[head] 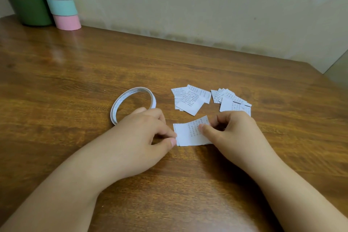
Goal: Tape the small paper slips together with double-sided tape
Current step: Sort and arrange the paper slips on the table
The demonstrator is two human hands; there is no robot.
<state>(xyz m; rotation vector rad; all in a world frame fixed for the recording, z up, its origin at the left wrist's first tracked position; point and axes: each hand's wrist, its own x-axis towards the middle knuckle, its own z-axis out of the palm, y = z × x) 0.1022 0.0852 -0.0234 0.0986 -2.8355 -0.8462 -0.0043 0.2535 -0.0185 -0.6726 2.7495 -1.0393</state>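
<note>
On a brown wooden table point(79, 73) two bare hands meet over a small printed paper slip point(190, 133) that lies near the table's middle. The left hand point(143, 133) has its fingers curled, and its thumb and forefinger pinch the slip's left edge, where a second layer of paper seems to show just under the top one — whether that is another slip or a fold I cannot tell. The right hand point(233, 132) also has its fingers curled; its thumb presses on the printed face of the slip and the other fingers curl behind the right edge, so the paper bows up a little on that side. Just beyond the held slip lie two loose heaps of the same printed slips: one pile point(190, 99) straight behind it and a second, fanned pile point(231, 100) to the right, its near edge just beside the right hand's knuckles. A thin ring of double-sided tape point(131, 98) lies to the left, its near rim hidden behind the left hand. At the far left corner, against the pale wall point(207, 5), stand a dark green cylinder point(28, 3) and a stack of pastel rolls point(60, 0) — purple, grey, mint and pink.
</note>
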